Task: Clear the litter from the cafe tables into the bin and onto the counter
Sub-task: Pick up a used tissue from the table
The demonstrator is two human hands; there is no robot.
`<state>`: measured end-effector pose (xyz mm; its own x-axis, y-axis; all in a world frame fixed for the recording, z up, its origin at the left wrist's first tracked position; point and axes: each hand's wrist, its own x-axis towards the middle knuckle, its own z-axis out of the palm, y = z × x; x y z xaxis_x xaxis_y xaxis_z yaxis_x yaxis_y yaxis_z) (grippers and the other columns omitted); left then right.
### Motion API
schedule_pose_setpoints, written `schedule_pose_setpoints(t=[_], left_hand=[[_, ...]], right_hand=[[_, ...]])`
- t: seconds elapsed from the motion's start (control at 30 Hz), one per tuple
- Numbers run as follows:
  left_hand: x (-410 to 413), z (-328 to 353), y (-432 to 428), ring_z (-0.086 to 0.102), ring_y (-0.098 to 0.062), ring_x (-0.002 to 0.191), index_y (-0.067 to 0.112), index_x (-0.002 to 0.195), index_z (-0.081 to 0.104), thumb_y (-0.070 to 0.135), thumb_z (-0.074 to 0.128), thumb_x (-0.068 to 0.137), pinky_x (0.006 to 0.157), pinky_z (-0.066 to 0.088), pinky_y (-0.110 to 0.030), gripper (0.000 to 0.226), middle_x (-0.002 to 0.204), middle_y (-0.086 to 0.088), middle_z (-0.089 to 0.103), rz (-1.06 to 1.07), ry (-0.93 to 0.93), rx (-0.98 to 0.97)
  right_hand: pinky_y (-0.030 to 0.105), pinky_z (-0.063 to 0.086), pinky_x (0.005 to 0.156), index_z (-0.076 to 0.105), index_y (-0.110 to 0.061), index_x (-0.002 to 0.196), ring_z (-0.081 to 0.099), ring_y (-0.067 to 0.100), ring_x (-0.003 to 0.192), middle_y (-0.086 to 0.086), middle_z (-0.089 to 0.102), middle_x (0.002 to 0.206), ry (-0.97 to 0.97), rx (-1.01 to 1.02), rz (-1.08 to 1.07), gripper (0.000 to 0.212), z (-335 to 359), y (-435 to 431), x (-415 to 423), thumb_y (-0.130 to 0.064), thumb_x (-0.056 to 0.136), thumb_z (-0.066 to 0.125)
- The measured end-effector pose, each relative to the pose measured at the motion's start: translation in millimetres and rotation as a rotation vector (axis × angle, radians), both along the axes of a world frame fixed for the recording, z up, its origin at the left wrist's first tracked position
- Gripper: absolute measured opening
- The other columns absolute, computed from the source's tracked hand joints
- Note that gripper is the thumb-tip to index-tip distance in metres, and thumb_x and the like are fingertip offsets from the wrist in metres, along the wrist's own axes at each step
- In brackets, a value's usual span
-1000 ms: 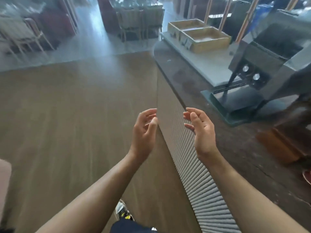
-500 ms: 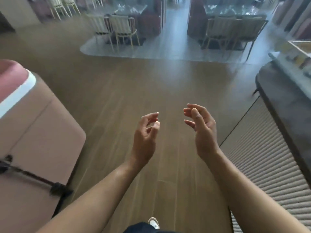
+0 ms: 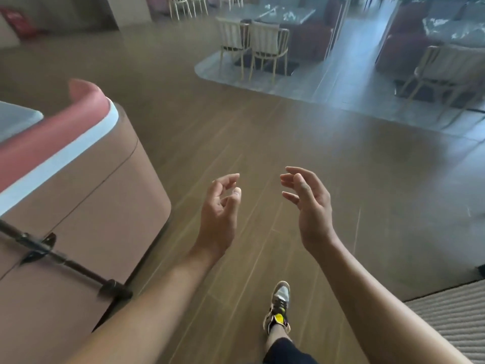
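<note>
Two empty hands above the wood floor (image 3: 262, 132).
My left hand (image 3: 217, 214) and right hand (image 3: 309, 206) hang loosely curled, holding nothing; cafe tables (image 3: 304, 14) with pale scraps stand at one o'clock, counter's ribbed front (image 3: 451, 321) at four.

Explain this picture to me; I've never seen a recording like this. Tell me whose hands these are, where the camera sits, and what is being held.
There is no machine here. A person wears a camera on the head, looking forward and down, so the two bare arms coming in from the bottom are that person's own. The left hand and right hand are raised over the wooden floor, fingers loosely curled, and hold nothing. One shoe shows below them. A pink booth stands to the left. Far ahead are chairs and tables with white bits on top, too blurred to name.
</note>
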<state>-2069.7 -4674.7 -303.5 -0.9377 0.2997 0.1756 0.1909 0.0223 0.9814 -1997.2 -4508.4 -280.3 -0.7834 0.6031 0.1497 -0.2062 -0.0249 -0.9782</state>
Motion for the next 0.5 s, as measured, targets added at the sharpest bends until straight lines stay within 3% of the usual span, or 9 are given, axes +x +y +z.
schedule_pose_setpoints(t=[0.13,0.27,0.37,0.43,0.5], left_hand=[[-69,3,40,0.062,-0.007,0.124,0.030,0.127,0.065,0.037,0.055,0.094,0.099,0.049,-0.018,0.035,0.133,0.004,0.066,0.106,-0.012,0.010],[-139,10,84,0.061,-0.002,0.124,0.035,0.124,0.065,0.037,0.054,0.094,0.096,0.045,-0.012,0.032,0.132,0.010,0.066,0.186,-0.041,-0.008],[-185,16,114,0.064,0.003,0.105,0.037,0.123,0.065,0.038,0.054,0.094,0.089,0.047,-0.008,0.030,0.123,0.017,0.067,0.222,-0.048,0.011],[-213,19,129,0.060,0.008,0.086,0.035,0.121,0.065,0.032,0.054,0.096,0.082,0.048,-0.006,0.028,0.114,0.015,0.066,0.245,-0.045,0.035],[-240,21,137,0.057,0.009,0.081,0.033,0.120,0.065,0.030,0.054,0.096,0.079,0.048,-0.007,0.027,0.112,0.011,0.066,0.282,-0.034,0.033]], right_hand=[[0.039,0.057,0.092,0.074,-0.027,0.111,0.071,0.017,0.106,-0.002,0.077,0.103,-0.003,-0.013,0.076,0.041,-4,45,-82,-0.056,0.085,0.061],[0.042,0.057,0.094,0.075,-0.027,0.111,0.071,0.015,0.105,-0.003,0.077,0.103,-0.031,-0.011,0.172,0.041,5,93,-168,-0.056,0.086,0.061],[0.041,0.056,0.094,0.075,-0.026,0.111,0.071,0.013,0.104,-0.004,0.077,0.102,-0.027,-0.004,0.221,0.042,13,122,-228,-0.057,0.085,0.061],[0.039,0.056,0.093,0.075,-0.027,0.110,0.071,0.014,0.105,-0.004,0.077,0.102,-0.033,-0.003,0.243,0.042,18,135,-262,-0.057,0.084,0.061],[0.039,0.056,0.094,0.076,-0.031,0.107,0.071,0.014,0.105,-0.003,0.077,0.103,-0.038,-0.006,0.270,0.038,21,145,-292,-0.057,0.085,0.061]])
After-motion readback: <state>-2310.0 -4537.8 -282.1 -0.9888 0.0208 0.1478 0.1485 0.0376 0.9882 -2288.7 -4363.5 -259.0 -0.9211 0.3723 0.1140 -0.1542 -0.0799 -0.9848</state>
